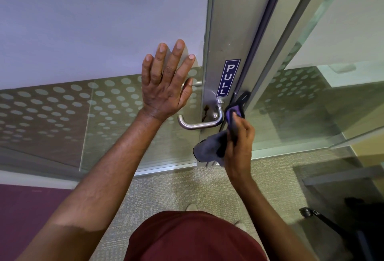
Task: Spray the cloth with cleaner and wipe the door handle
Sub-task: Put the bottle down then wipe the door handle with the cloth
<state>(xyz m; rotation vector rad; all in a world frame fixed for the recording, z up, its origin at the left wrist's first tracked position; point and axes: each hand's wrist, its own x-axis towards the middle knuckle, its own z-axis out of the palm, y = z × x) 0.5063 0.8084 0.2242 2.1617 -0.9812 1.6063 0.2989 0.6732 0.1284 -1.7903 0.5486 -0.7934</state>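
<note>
Frosted glass door [104, 32]; right hand [239, 142] grips soft cloth [207, 146].

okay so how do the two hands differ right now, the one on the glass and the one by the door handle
The left hand lies flat with fingers spread against the glass door and holds nothing; the right hand is curled round a purple cloth. The left hand sits above the door handle, the right hand beside and below it. Both are bare.
</note>
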